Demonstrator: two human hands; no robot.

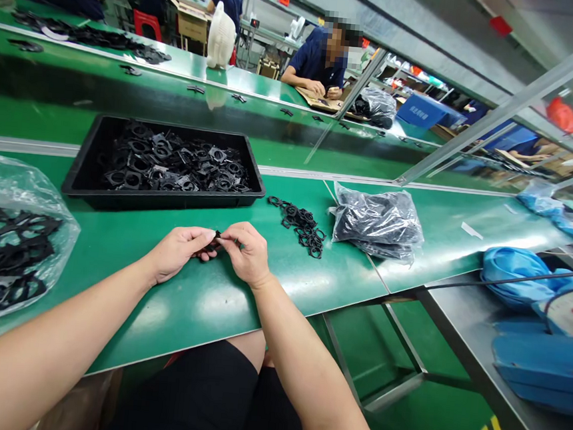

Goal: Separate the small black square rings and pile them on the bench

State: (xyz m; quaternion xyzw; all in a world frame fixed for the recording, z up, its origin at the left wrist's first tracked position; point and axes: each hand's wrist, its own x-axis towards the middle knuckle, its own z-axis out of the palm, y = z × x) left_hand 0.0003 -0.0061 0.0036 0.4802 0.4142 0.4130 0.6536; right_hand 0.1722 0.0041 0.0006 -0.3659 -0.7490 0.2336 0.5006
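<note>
My left hand point(181, 251) and my right hand point(246, 251) meet above the green bench top, their fingers closed around a small black part point(218, 234). Most of that part is hidden by the fingers, so its full shape does not show. Behind the hands stands a black tray point(162, 202) heaped with black ring-shaped plastic parts point(171, 161). Just right of my right hand lies a loose pile of small black rings point(304, 226). Farther right sits a clear plastic bag point(379, 223) packed with black parts.
An open clear bag point(23, 185) of flat black parts lies at the left. Beyond the tray, a green conveyor belt point(175, 108) carries spaced black parts. A person point(320, 61) works across it. At right are a metal table point(454, 303) and a blue cloth bundle point(517, 272).
</note>
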